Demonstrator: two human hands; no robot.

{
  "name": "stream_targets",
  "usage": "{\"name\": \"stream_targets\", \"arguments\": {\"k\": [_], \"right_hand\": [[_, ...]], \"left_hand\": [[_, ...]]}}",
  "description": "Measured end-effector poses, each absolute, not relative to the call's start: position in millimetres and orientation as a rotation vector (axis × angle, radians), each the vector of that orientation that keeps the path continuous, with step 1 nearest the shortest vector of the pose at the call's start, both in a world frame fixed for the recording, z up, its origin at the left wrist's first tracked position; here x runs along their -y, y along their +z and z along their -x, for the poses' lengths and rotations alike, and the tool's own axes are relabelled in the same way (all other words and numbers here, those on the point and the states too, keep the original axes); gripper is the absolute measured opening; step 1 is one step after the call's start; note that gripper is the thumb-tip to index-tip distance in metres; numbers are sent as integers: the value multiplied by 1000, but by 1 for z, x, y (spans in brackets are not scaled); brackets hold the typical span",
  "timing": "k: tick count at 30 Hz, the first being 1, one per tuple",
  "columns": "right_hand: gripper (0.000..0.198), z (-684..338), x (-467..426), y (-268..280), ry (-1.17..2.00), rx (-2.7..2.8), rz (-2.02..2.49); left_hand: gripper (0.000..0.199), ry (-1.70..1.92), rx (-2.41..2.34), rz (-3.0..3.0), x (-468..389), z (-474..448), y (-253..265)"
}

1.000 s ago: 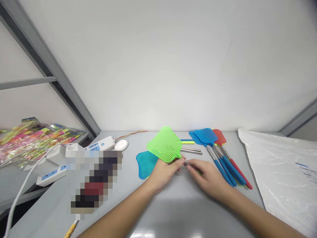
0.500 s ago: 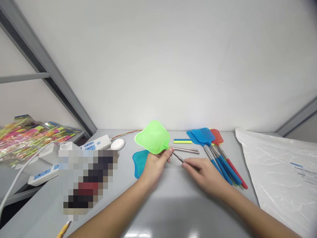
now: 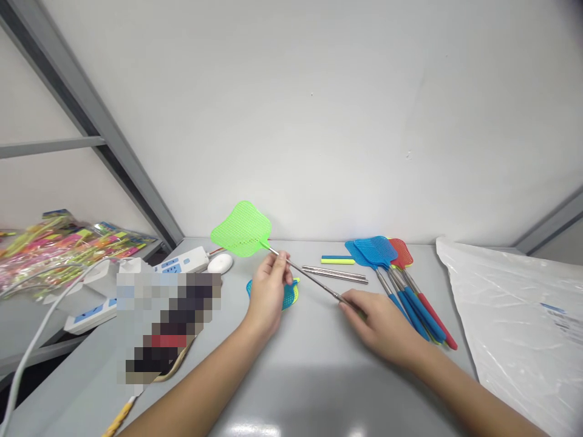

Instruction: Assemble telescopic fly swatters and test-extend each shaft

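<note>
The green swatter head (image 3: pixel 241 229) has travelled left and the metal rod (image 3: pixel 310 278) shows longer; the left hand (image 3: pixel 268 290) pinches the rod near the head, the right hand (image 3: pixel 380 325) grips its handle end above the tabletop (image 3: pixel 319 376), so the telescopic shaft looks extended

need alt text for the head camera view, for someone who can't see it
Over a grey table, the left hand pinches the thin metal rod of a green mesh plastic fly swatter near its head, while the right hand grips the rod's lower end. Finished blue and red swatters lie to the right, beside a clear plastic bag.
</note>
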State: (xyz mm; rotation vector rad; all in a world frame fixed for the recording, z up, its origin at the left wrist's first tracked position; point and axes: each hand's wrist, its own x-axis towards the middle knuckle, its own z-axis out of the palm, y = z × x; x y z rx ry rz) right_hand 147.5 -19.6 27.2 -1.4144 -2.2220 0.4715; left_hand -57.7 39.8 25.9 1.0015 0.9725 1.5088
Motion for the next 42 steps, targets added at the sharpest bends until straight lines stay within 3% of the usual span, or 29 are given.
{"name": "stream_targets", "arguments": {"k": [6,9,15,23,34,38,42], "right_hand": [[26,-147,18,29,570,2153,1408],[32,-146,19,29,542,2194,1419],[37,-144,12,27,324,2290,1431],[31,-139,12,32,321,2305,1482],[31,-140,12,36,247,2388,1515],[30,-144,17,27,158,2380,1501],[32,-147,18,21,119,2323,1488]], "left_hand": [[28,1017,-833,-1344,-12,32,7],[30,948,-810,-1336,-7,29,3],[30,1077,-872,-1258,-13,32,10],[30,1197,-934,-1225,-18,42,15],[23,1779,-919,-890,-57,72,53],[25,1783,-943,-861,-44,63,40],[22,1525,-906,-1019,-17,39,20]]}}
